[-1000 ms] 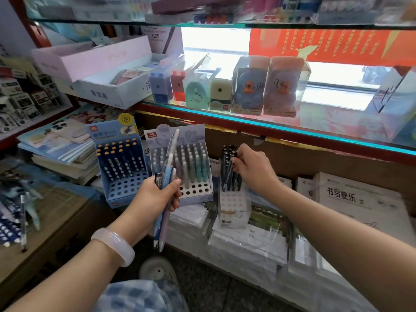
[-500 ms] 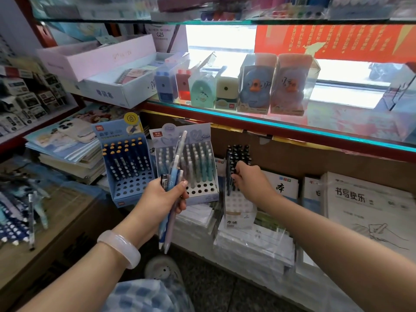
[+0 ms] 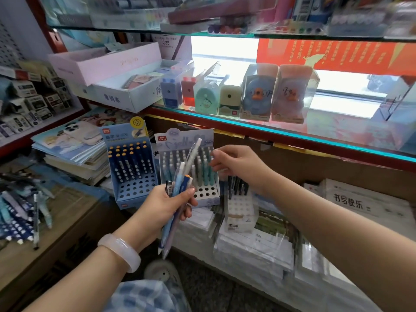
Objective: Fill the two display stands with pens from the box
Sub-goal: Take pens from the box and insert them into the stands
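Nearest us, our left hand (image 3: 166, 206) grips a bunch of pens (image 3: 177, 194), their tips pointing down and their caps fanning up in front of the pale display stand (image 3: 186, 167). Just beyond, our right hand (image 3: 236, 163) reaches over that stand's right edge, fingers loosely curled; whether they pinch a pen we cannot tell. The blue display stand (image 3: 130, 165) sits just left of the pale one, both partly filled, below the glass shelf (image 3: 292, 134).

Left hand (image 3: 165, 206) raised with fingers (image 3: 188, 194) curled tight; right hand (image 3: 238, 164) reaches forward, fingers loosely bent.
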A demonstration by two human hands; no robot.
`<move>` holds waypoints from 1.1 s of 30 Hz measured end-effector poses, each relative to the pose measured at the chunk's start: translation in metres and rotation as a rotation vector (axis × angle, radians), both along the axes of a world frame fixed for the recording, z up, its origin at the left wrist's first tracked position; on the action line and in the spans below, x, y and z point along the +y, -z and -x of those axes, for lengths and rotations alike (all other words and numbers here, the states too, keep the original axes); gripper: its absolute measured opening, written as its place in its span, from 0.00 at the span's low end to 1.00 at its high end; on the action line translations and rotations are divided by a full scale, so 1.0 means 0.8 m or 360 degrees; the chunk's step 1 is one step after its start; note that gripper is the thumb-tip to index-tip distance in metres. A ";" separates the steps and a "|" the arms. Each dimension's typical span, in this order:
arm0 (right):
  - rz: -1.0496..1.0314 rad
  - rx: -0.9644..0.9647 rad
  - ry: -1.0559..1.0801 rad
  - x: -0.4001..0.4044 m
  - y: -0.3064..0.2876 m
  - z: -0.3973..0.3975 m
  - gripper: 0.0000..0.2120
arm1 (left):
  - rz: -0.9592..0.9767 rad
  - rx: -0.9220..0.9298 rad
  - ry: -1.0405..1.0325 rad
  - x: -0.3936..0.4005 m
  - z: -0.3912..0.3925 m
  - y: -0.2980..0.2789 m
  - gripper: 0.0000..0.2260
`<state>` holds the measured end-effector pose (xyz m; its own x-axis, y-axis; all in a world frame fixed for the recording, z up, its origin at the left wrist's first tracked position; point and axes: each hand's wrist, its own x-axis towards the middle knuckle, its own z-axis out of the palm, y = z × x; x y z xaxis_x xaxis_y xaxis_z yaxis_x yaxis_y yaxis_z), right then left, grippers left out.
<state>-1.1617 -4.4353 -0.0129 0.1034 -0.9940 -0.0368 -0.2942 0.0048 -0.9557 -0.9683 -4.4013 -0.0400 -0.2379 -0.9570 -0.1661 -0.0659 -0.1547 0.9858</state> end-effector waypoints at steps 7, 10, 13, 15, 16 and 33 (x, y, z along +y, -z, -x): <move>-0.0129 -0.0549 -0.0203 -0.003 -0.002 -0.037 0.10 | -0.0013 -0.0059 0.0048 0.005 -0.006 -0.007 0.05; -0.0094 -0.0534 -0.0216 -0.004 -0.003 -0.044 0.08 | -0.0034 -0.0054 0.0071 0.006 -0.011 -0.008 0.04; -0.0065 -0.0564 -0.0102 -0.008 -0.011 -0.045 0.05 | -0.0038 -0.0038 0.0066 0.004 -0.014 -0.008 0.05; -0.0032 -0.0607 0.0031 -0.015 -0.022 -0.041 0.05 | -0.0040 -0.0003 0.0025 0.001 -0.016 -0.007 0.05; 0.0002 -0.0637 0.0098 -0.019 -0.027 -0.037 0.05 | -0.0040 0.0027 -0.0005 0.000 -0.018 -0.006 0.05; 0.0290 0.0864 0.0191 -0.058 0.066 -0.044 0.06 | 0.0084 0.0065 -0.0211 -0.011 -0.043 0.003 0.08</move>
<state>-1.1267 -4.4821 -0.0661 0.0036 -0.9928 0.1197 -0.7496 -0.0819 -0.6568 -0.9337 -4.4097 -0.0423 -0.1143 -0.9876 -0.1077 -0.0078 -0.1076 0.9942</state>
